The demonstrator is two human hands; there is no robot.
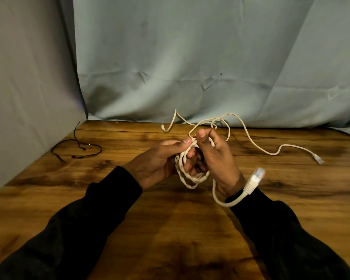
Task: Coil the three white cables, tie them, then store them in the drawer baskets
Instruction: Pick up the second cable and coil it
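Far left on the table: a loose black cord, untouched. Centre, above the wood: left hand, grip pinched on the white coil; right hand, grip curled round the same loops. Near the right wrist: one plug end, hanging free. Farther right, on the table: uncoiled slack running to the far plug. Step in hand, likely: coiling, tying not yet begun. Next move, probably: more slack drawn into loops without loosening the bundle. Drawer baskets not in view.

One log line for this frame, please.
phase: coiling | left hand: grips white cable coil | right hand: pinches coil top | loose cable end: on wooden table | black ties: untouched
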